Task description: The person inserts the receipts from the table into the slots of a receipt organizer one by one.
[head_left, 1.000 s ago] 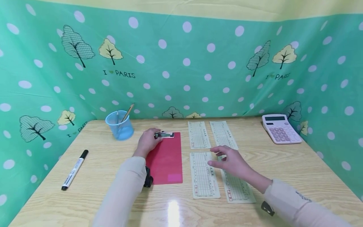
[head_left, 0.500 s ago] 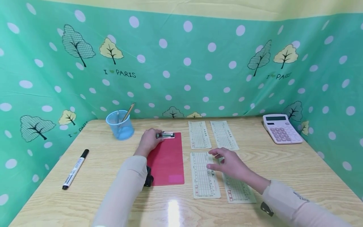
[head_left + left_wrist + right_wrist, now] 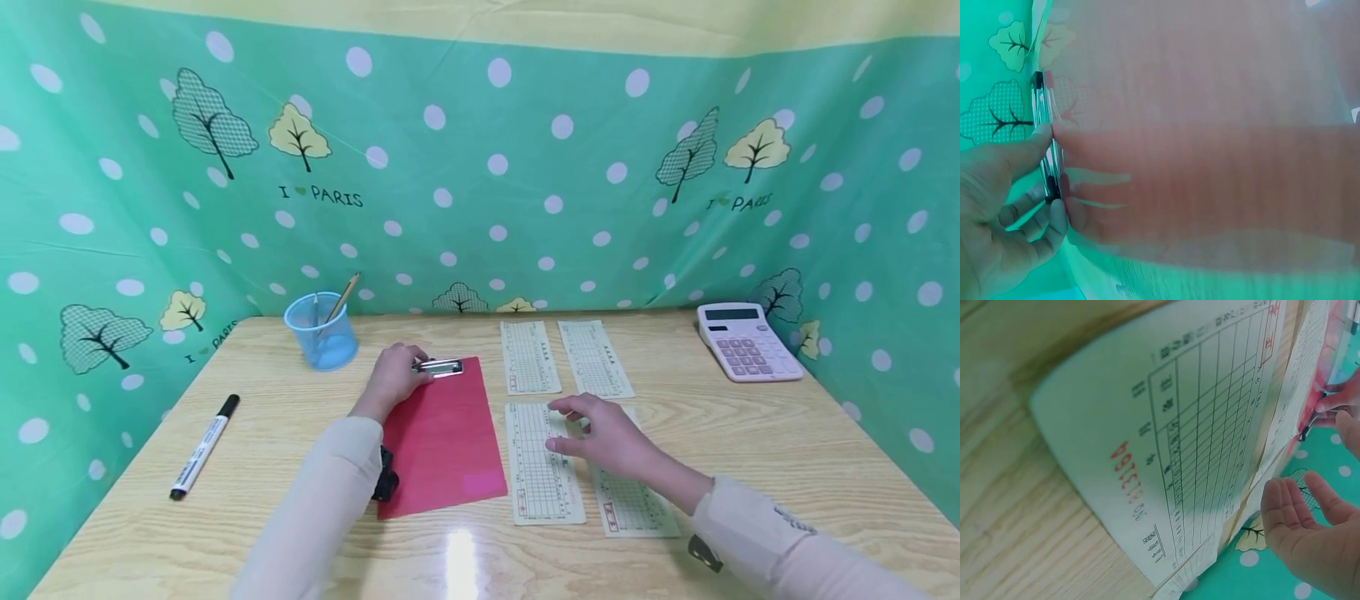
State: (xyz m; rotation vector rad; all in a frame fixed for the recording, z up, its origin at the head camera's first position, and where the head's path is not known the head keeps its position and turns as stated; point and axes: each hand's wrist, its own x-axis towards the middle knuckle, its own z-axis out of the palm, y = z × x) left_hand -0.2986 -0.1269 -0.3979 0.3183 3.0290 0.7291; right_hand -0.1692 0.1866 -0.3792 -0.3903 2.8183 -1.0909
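Note:
A red clipboard (image 3: 446, 442) lies turned slightly askew left of the middle of the table, its metal clip (image 3: 442, 367) at the far end. My left hand (image 3: 393, 379) pinches it at the clip; in the left wrist view the thumb lies against the metal, and the glossy board mirrors the fingers. Over the paper slips, my right hand (image 3: 611, 437) hovers with fingers loosely bent and nothing between them. Below it are a near-left slip (image 3: 536, 483) and a near-right slip (image 3: 637, 504), the latter partly hidden by the hand. Both carry printed grids.
Two more printed slips, one (image 3: 528, 358) left of the other (image 3: 596, 358), lie farther back. A blue mesh pen cup (image 3: 322, 333) with pencils stands at the back left. A marker (image 3: 204, 450) lies at the left, and a pink calculator (image 3: 750, 343) at the back right.
The clipboard has swivelled under my left hand, its near end coming toward me and its near right corner moving right. My right hand has stayed almost in place over the slips.

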